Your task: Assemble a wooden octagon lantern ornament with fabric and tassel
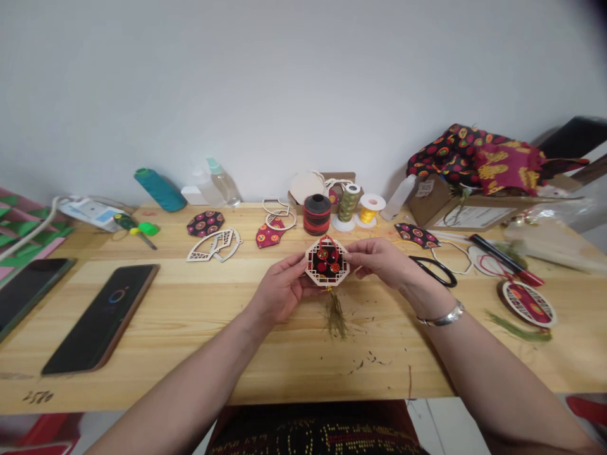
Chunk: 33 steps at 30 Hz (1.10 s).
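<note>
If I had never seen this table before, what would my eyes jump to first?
Probably the eight-sided ornament in the middle, held between the left hand and the right hand, with a greenish tassel below it. Next might come the colorful cloth heaped over the cardboard box at the back right, then the teal spool at the back left.

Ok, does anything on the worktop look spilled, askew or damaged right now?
Small dark scraps and a thin red thread lie loose on the pale wooden table, toward its near edge. They look like stray litter rather than laid-out pieces. The octagonal pale-wood ornament shows no visible damage.
</note>
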{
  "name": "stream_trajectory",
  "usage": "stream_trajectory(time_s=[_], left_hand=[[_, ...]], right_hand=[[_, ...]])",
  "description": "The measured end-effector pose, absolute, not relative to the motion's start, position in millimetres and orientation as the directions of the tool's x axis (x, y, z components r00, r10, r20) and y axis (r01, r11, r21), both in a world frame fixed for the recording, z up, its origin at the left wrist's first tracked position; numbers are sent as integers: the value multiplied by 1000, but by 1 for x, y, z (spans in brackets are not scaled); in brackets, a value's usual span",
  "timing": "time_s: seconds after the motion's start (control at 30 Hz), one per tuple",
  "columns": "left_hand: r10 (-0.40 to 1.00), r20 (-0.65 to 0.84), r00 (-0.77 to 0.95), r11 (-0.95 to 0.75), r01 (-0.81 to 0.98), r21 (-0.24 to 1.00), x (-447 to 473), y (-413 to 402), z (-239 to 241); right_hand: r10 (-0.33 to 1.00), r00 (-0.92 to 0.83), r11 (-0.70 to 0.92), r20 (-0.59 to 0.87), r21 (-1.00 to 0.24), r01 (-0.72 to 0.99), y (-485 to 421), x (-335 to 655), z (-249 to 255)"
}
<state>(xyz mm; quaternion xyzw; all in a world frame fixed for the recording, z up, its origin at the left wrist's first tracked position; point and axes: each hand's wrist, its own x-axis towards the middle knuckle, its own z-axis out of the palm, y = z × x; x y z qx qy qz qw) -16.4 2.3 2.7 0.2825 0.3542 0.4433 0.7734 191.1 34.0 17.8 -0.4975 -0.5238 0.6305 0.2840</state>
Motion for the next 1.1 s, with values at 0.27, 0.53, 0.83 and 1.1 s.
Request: stream_trajectory(time_s=[0.27, 0.53, 0.83, 1.1], left_hand=[[883, -311, 352, 456, -488, 744, -16, 2, 4], [883, -300, 361, 455, -499, 738, -17, 2, 3], [882, -319, 346, 458, -472, 754, -15, 2, 3], [883, -320, 343, 458, -485, 745, -15, 2, 4]], right_hand=[[886, -342, -261, -313, -946, 191, 34, 190, 19], [888, -329, -269, -321, -943, 194, 33, 190, 19], [889, -330, -255, -316, -943, 216, 34, 190, 21], [890, -336, -246, -309, -945, 216, 33, 190, 20]])
